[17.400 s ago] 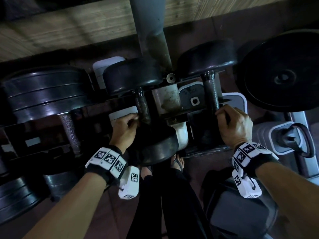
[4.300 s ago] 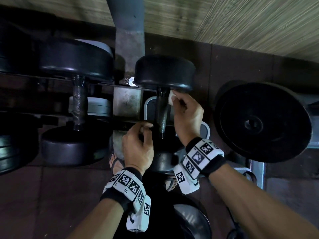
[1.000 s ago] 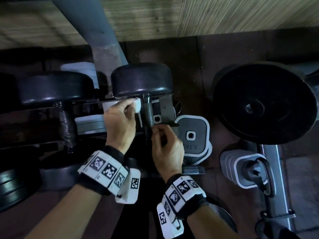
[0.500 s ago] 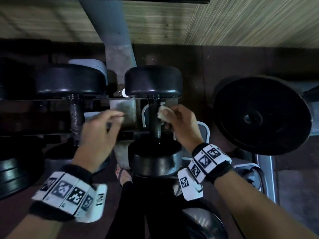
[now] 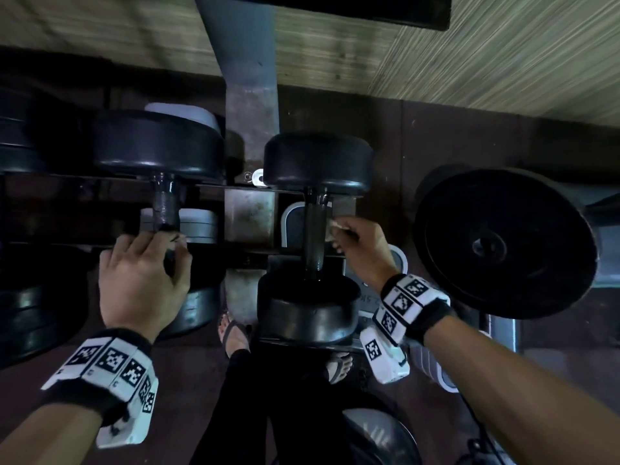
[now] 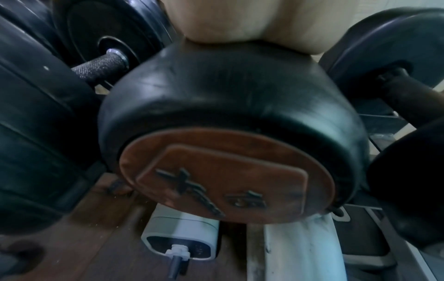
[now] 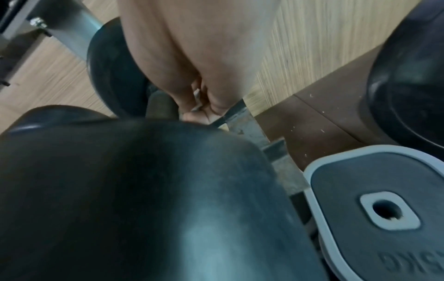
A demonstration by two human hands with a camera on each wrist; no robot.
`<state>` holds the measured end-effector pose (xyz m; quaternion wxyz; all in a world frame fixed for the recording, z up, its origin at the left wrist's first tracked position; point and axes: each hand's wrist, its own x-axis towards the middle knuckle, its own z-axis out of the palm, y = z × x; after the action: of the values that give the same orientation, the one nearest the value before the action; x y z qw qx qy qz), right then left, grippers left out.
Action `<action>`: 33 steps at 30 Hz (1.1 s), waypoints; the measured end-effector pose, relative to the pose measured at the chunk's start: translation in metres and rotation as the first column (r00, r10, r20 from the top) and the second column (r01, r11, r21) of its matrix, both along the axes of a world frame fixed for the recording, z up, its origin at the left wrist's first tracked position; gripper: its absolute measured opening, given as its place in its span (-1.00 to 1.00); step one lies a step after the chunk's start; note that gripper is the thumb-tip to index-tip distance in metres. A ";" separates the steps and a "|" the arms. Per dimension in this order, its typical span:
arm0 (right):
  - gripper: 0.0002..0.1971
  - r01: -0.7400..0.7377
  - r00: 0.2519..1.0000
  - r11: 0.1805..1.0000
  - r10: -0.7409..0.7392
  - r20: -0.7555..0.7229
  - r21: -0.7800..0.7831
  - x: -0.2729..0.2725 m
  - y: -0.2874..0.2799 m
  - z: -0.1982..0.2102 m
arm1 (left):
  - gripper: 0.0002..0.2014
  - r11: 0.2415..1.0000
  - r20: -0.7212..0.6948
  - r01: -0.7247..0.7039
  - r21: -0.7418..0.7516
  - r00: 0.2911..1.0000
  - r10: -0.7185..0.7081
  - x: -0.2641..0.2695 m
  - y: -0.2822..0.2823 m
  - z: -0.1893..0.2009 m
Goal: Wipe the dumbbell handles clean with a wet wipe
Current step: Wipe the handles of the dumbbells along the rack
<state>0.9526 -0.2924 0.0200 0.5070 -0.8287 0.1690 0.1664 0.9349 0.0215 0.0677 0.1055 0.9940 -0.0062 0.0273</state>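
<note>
Two black dumbbells lie on a rack. My left hand [image 5: 171, 246] grips the left dumbbell's dark, rusty handle [image 5: 164, 209] at its near end. In the left wrist view my palm [image 6: 240, 19] lies over that dumbbell's near head [image 6: 228, 106], which has a rusty end cap. My right hand [image 5: 339, 236] pinches a small white wet wipe [image 5: 334, 226] against the right side of the right dumbbell's handle [image 5: 313, 236]. The right wrist view shows the wipe [image 7: 196, 100] between my fingers beside the handle [image 7: 158, 107], behind the near head [image 7: 144, 190].
A large black weight plate [image 5: 503, 243] leans at the right. A grey rack post [image 5: 248, 95] rises between the dumbbells. Small grey-rimmed plates [image 7: 384, 209] lie under the rack. Heavier dumbbells [image 5: 20, 313] sit at the left. My sandalled feet [image 5: 235, 330] stand below.
My left hand has dropped onto the left dumbbell's handle and closed round it. The right hand, still holding the wipe, has slid a little down the right dumbbell's handle.
</note>
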 end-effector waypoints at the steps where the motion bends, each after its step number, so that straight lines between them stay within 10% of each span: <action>1: -0.85 0.005 1.000 1.000 -0.005 0.008 -0.001 0.004 0.003 0.000 | -0.68 1.000 -0.002 0.003 -0.003 1.000 -0.003 0.000 0.000 0.000; 33: -0.82 -0.104 0.992 0.994 0.102 -0.071 -0.019 -0.030 -0.001 0.013 | -0.73 0.999 0.001 -0.023 0.024 1.000 0.023 0.000 -0.003 -0.005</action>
<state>0.9226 -0.2931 0.0333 0.4821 -0.8357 0.1456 0.2192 0.9353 0.0185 0.0627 0.0931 0.9952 0.0048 0.0288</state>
